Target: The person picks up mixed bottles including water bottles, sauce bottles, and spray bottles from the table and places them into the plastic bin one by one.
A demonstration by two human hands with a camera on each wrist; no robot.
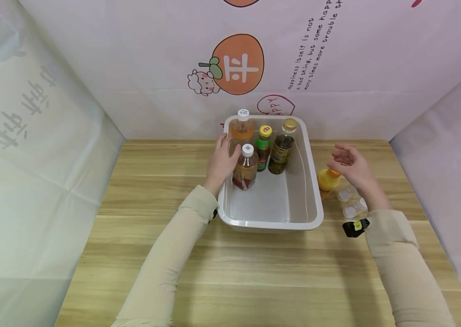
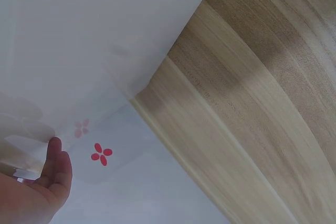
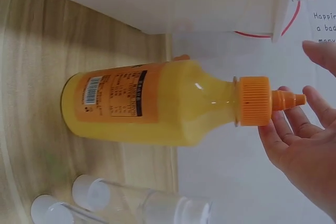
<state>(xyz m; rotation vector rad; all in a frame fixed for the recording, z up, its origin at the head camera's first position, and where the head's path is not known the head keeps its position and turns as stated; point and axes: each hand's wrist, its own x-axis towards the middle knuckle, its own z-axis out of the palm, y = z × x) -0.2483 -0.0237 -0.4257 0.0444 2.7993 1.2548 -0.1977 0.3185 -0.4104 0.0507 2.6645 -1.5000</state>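
Observation:
In the head view my left hand [image 1: 221,165] is at the left rim of a light grey plastic bin [image 1: 271,224], beside a white-capped bottle of reddish-brown liquid [image 1: 245,172]. The left wrist view shows its fingers [image 2: 62,174] loosely bent; whether they touch rim or bottle is unclear. Right of the bin, my right hand [image 1: 355,170] is around the top of a yellow squeeze bottle [image 3: 136,103] with an orange nozzle cap [image 3: 254,101]. Its fingers are behind the nozzle and the thumb stands apart. The squeeze bottle is upright on the table.
Also in the bin stand a white-capped orange bottle [image 1: 242,131], a green-labelled bottle with yellow cap [image 1: 262,147] and a dark bottle with gold cap [image 1: 281,152]. Clear containers with white lids [image 1: 350,211] lie beside the squeeze bottle. A printed backdrop [image 1: 153,68] rises behind the wooden table [image 1: 144,195].

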